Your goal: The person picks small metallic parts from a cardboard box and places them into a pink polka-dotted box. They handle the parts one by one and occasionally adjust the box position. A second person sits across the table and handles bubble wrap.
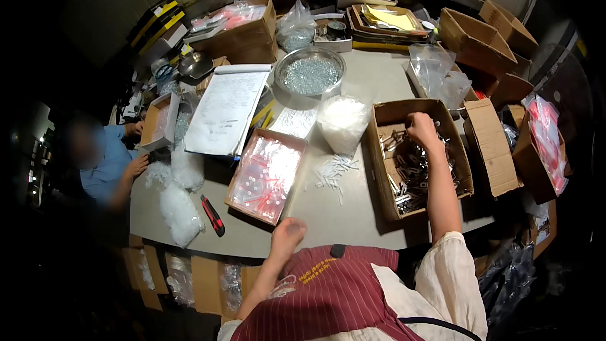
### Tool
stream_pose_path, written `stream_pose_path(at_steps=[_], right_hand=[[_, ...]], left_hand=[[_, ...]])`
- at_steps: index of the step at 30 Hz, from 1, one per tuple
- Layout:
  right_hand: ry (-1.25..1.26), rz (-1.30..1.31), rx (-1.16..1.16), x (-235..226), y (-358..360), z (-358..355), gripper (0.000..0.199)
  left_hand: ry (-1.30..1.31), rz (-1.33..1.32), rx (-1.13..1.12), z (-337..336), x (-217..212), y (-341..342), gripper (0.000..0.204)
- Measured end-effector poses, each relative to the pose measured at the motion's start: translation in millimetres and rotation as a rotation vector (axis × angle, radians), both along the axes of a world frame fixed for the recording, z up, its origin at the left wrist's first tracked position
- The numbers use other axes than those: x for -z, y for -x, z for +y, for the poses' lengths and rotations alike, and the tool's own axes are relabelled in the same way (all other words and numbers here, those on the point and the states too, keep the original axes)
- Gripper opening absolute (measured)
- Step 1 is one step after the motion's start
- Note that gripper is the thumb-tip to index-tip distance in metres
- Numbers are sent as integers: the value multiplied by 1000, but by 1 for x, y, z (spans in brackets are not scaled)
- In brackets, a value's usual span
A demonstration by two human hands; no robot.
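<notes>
My right hand reaches into an open cardboard box of loose shiny metal parts. Its fingers point down and are drawn together; what they hold, if anything, is hidden. At the table's near edge my left hand is curled closed, just below a shallow cardboard tray. Any object in that hand cannot be made out. Small clear bags with red edges fill the tray. Between tray and box lies a loose pile of small pale pins, beside an open plastic bag of white pieces.
A round metal pan of small silvery parts stands farther back. A notepad, a red-and-black utility knife and white-filled bags lie left. Cardboard boxes crowd the back and right. A co-worker in blue sits at the left.
</notes>
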State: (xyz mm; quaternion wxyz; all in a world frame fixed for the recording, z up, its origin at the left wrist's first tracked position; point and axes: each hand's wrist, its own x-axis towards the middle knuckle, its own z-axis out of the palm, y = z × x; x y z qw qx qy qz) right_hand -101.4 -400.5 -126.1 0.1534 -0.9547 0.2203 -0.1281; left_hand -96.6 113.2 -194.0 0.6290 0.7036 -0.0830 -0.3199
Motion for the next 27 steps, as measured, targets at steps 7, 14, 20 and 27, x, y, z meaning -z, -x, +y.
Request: stream_pose_path(at_steps=[7,14,20,27], right_hand=[[-127,-13,-170,16,-11,21,12],[-194,-340,-126,3,-15,22,21],[-490,-240,-47,20,-20,18,34],[-704,38,-72,24,-16,15,32]], left_hand=[[48,-42,6,-3,-5,2,17],[75,-16,-55,0,-9,4,16],[62,-41,-81,1,-1,5,15],[89,-15,-53,1,-6,5,16]])
